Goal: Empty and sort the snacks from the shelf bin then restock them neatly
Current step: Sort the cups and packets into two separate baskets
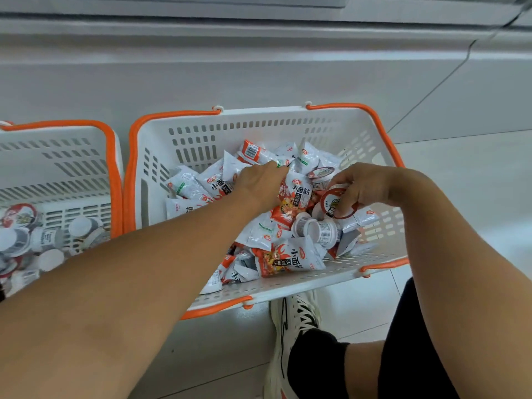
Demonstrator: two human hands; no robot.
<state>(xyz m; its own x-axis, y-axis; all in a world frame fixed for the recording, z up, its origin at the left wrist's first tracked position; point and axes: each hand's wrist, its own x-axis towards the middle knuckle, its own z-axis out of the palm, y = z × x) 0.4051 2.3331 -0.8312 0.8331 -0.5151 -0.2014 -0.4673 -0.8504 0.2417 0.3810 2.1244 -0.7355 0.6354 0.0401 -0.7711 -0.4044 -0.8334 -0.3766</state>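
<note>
White basket point(161, 156) mid-sort: a red-lidded cup point(336, 203) is pinched by the right hand point(367, 187); packets point(290, 256) are dug through at 12 o'clock by the left hand point(259, 184), grip unclear. Next, transfer to 9 o'clock cup basket point(66, 156).

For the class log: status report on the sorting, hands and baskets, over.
Right hand grips a red-rimmed cup. Left hand digs among packets in the main basket. Cups already in the left basket; packets bury remaining cups.

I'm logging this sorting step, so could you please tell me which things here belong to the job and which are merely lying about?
Job: big basket, snack packets, round cup held by right hand, left hand, side basket of cups.
Lying about: shoe, floor.
</note>
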